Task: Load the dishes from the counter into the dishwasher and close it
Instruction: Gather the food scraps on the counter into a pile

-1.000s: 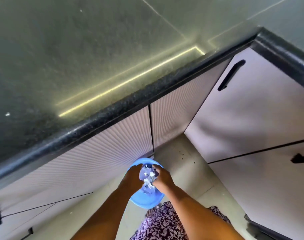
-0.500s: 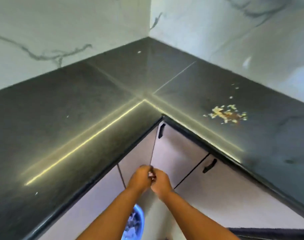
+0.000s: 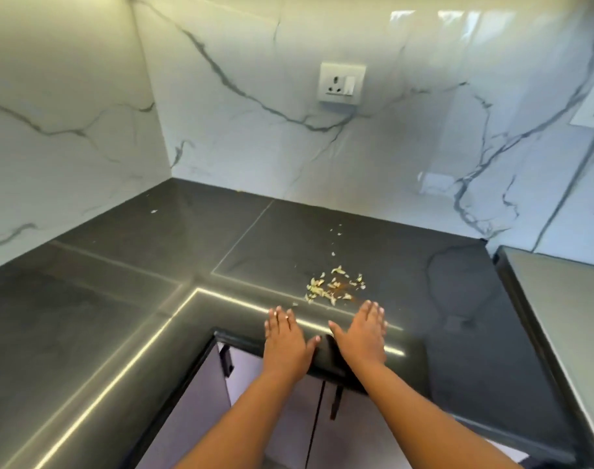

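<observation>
Released grip on both sides: left hand (image 3: 286,343) and right hand (image 3: 361,333) flat, fingers straight, at the worktop (image 3: 119,333) edge near scattered food scraps (image 3: 334,286). Best swept with cupped palms toward the edge, slowly. No dishes, dishwasher or container visible.

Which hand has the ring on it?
The left hand: a ring shows on one finger. The right hand, nearer the food scraps on the counter, has bare fingers.
</observation>
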